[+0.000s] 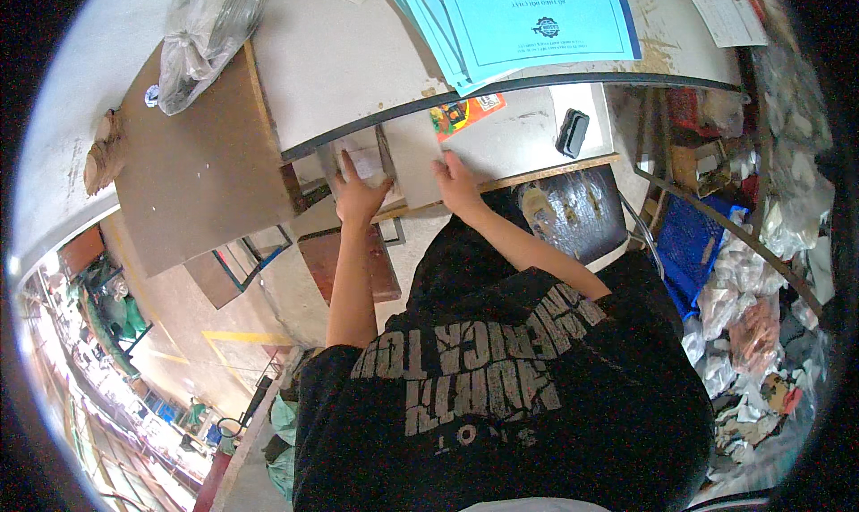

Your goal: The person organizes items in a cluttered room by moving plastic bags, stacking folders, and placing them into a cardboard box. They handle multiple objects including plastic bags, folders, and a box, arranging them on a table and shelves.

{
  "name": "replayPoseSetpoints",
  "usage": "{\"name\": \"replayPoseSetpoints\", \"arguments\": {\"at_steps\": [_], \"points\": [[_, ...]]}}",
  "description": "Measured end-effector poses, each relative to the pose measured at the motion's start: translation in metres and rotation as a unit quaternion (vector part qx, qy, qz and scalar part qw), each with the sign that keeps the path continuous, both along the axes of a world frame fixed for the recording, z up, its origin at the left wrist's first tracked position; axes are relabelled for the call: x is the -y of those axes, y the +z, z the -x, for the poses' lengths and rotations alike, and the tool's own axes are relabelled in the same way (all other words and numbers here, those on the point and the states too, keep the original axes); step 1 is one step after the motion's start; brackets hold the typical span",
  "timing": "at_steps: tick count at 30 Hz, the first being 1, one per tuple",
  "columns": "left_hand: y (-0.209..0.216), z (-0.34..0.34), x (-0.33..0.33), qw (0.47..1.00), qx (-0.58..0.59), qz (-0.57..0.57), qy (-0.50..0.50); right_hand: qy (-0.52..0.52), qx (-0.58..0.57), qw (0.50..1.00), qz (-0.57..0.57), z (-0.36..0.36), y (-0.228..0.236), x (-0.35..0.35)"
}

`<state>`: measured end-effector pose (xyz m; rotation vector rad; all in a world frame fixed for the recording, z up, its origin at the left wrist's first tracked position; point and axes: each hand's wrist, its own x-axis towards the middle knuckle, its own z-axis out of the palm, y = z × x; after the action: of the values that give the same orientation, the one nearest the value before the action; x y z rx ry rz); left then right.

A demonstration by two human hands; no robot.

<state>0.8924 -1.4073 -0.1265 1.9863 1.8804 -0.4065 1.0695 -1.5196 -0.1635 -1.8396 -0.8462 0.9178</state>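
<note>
My left hand (360,197) reaches in under the table's front edge, its index finger stretched out and its thumb apart. It is over a recess where a whitish sheet (362,152) lies, and it holds nothing that I can see. Close by on the right, my right hand (459,186) has its fingers closed at the side of a pale flat panel (418,159). What this panel is, I cannot make out. Beyond it, a shallow pale drawer (528,143) stands pulled out, holding a red-orange printed packet (467,113) and a small black case (573,132).
Blue printed booklets (537,20) lie fanned on the tabletop (340,65). A brown board (197,154) and a clear plastic bag (201,42) are at left. A worn black seat (573,210) is close below the drawer. A blue crate (689,244) and plastic scraps crowd the right.
</note>
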Motion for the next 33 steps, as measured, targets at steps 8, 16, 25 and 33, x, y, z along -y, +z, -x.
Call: {"name": "replayPoseSetpoints", "arguments": {"at_steps": [8,16,25,33], "points": [[-0.007,0.052,-0.001,0.942,0.286,0.046,0.170,0.166,-0.133,0.970,0.116,0.029,0.009,-0.068],[-0.014,0.039,0.021,0.798,0.477,0.079,0.360,0.094,0.129,0.979,0.124,-0.003,0.004,-0.053],[-0.019,0.046,0.010,0.928,0.240,-0.001,0.286,0.305,0.446,0.836,0.102,-0.080,0.008,-0.004],[0.021,-0.013,0.019,0.991,-0.056,-0.038,0.112,0.274,0.443,0.837,0.169,-0.124,0.004,0.040]]}}
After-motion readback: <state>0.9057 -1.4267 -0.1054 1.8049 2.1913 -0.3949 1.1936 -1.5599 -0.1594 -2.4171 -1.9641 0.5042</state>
